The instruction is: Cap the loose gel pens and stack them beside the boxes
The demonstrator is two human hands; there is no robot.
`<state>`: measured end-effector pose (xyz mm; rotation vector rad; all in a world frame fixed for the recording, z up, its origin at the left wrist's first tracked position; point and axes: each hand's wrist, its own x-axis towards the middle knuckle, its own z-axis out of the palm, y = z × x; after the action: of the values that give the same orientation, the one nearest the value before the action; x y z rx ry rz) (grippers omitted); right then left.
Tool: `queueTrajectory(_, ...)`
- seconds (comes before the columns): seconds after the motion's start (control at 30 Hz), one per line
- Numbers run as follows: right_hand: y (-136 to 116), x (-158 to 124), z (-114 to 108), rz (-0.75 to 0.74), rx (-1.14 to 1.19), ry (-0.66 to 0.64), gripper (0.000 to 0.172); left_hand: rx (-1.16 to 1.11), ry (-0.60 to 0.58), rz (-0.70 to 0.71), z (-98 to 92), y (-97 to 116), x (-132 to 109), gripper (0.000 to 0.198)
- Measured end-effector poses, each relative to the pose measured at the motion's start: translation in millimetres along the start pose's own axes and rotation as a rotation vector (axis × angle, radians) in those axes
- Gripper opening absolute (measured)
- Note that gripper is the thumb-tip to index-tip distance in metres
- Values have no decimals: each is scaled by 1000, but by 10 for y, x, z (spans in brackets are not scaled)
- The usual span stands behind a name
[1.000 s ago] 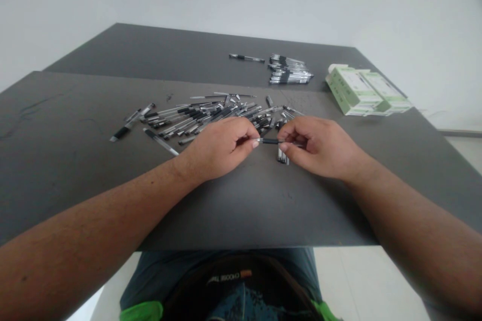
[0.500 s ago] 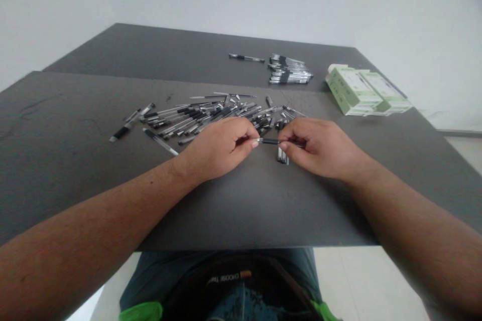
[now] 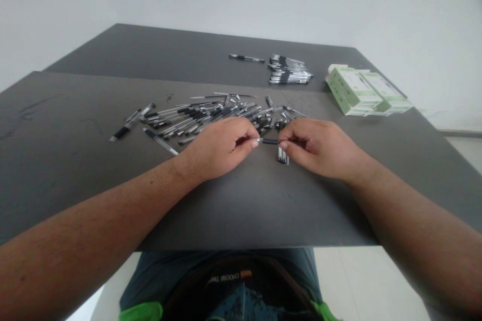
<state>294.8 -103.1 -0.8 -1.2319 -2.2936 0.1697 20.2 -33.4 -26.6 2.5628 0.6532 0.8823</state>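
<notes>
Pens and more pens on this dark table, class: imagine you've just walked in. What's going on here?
A person holds one black-middled pen crosswise, the left grip pinching one side and the right grip the other. Beyond lies a jumbled heap of pens and pen parts; a small row of pieces is partly hidden by the right grip. Farther back, a neater group of pens lies beside a single pen, with green-and-white boxes to the right.
</notes>
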Motion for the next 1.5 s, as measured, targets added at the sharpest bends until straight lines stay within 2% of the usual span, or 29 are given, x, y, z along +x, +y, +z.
queueTrajectory(0.3, -25, -5, -23, 102, 56, -11, 9, -4, -8, -15, -2, 7, -4, 11)
queueTrajectory(0.43, -21, 8, -29, 68, 32, -23, 2, -3, -4, 2, 6, -16, -2, 10)
queueTrajectory(0.57, -11, 5, -20, 31, 17, -33, 12, 0, 0, 8, 9, -25, -5, 10)
queueTrajectory(0.8, -18, -1, -23, 75, 45, -29, 3, 8, 11, 2, 3, -8, -4, 10)
queueTrajectory(1.0, 0, -6, -19, 42, 28, -41, 13, 9, 10, 14, 4, -7, -1, 11)
queueTrajectory(1.5, 3, 3, -51, 51, 23, -71, 10, -7, 14, 25, 8, 4, -7, 8)
